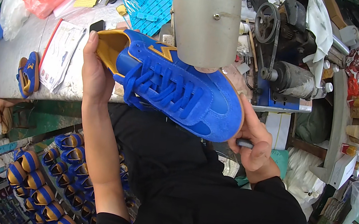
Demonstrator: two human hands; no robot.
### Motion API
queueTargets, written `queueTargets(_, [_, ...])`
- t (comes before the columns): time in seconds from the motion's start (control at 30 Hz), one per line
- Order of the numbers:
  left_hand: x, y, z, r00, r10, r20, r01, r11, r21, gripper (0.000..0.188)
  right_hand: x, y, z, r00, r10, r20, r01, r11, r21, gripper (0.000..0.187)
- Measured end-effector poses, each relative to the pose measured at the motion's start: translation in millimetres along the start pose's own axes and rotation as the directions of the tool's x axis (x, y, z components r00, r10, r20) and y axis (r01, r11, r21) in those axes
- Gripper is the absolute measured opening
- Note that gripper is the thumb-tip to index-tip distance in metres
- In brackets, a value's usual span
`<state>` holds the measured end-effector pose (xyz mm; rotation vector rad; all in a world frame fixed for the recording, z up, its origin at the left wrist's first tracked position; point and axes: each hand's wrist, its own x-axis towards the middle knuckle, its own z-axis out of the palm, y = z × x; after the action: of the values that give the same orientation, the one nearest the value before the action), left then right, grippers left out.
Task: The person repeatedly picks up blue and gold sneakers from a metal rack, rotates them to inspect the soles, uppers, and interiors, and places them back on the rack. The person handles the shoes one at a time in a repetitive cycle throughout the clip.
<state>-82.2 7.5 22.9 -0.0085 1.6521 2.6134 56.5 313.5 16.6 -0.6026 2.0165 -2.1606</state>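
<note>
Just eleven o'clock of centre, by the pipe point(204, 21), the shoe point(164, 88) is held at both ends, seemingly for steadiness: left hand point(98, 73) gripping heel point(108, 45), right hand point(257, 146) toe point(229, 108) and a dark piece point(244, 143).

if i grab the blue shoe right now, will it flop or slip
The blue shoe will probably hold its form, since its rounded toe looks full. Its matte, suede-like surface suggests fair grip. The loose lace loops may swing, as they hang past its side.
</note>
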Motion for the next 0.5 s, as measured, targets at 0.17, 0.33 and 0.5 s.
queueTargets(0.17, [8, -10, -15, 0.997, -0.051, -0.057, 0.048, 0.998, -0.047, 0.051, 12, 1, 2, 0.999, -0.03, 0.029, 0.03, 1.0, 0.006, 0.093])
queueTargets(0.33, [10, -11, -22, 0.991, -0.076, -0.109, 0.073, 0.997, -0.032, 0.05, 25, 2, 5, 1.0, -0.028, -0.002, 0.028, 0.999, 0.017, 0.091])
queueTargets(0.5, [8, -8, -23, 0.99, -0.094, -0.105, 0.096, 0.995, 0.009, 0.052, 33, 0, 6, 0.997, 0.039, -0.065, -0.036, 0.998, 0.046, 0.092])
